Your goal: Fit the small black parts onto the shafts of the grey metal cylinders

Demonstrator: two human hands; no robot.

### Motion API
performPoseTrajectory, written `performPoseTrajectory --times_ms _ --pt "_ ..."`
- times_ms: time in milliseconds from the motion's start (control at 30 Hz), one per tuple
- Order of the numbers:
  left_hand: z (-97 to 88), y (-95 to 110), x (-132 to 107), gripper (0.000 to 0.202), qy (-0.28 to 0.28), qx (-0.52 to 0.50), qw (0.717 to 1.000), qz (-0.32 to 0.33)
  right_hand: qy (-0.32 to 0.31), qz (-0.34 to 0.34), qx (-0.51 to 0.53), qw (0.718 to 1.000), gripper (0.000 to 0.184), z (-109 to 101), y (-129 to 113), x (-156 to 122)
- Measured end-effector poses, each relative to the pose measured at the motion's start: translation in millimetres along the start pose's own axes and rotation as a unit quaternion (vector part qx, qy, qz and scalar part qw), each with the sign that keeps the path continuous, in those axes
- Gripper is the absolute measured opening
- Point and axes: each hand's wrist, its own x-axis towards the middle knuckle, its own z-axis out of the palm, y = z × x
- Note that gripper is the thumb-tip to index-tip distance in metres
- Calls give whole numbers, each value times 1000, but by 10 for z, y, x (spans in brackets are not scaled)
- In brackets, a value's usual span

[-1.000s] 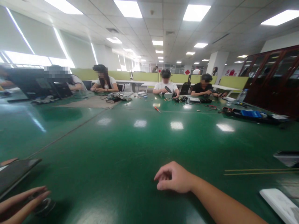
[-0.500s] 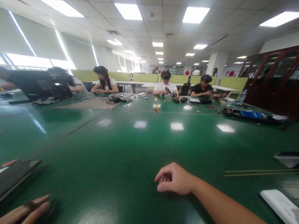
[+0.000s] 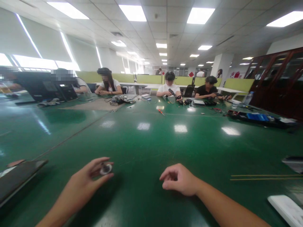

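My left hand [image 3: 86,178] is closed on a small round object [image 3: 105,169] with a pale ring-like rim and a grey centre, pinched between thumb and fingers above the table. What exactly this object is cannot be made out. My right hand [image 3: 181,179] rests on the green tabletop [image 3: 142,145], to the right of the left hand. Its fingers are loosely curled, with a gap between them and the thumb, and nothing shows inside.
A dark flat panel [image 3: 21,178] lies at left. Right are two thin yellowish sticks [image 3: 265,177], a white power strip [image 3: 285,208] and a dark-edged object [image 3: 293,164]. A red screwdriver [image 3: 161,112] and a black tray of parts [image 3: 258,118] lie farther off. Several people sit across the table.
My left hand has come in from the lower left corner toward the middle, with the small round object in its fingers. My right hand has stayed nearly in place.
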Motion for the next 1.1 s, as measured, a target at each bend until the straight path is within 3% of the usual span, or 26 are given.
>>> performPoseTrajectory --times_ms 100,200,300,367,433,600,800,1100 --pt "503 383 307 47 -92 -84 990 63 75 -25 -13 997 24 -41 5 31" --pt "1011 697 506 32 -149 -84 977 127 184 -38 -45 981 34 -98 45 80" --pt "1361 792 570 32 -167 -56 967 184 251 -25 -85 964 50 -130 128 121" --pt "1487 757 571 32 -188 -57 955 221 258 -24 -112 959 57 -124 173 133" --pt "1546 693 565 31 -205 -68 948 235 252 -36 -135 958 60 -105 187 135" --pt "1549 619 562 40 -201 -118 954 186 241 -20 -179 954 48 -79 120 126" --pt "1517 664 552 21 -231 -119 946 194 240 -19 -207 948 31 -88 59 125" --pt "1525 679 530 19 -250 -127 939 200 231 -21 -220 948 20 -84 11 108"
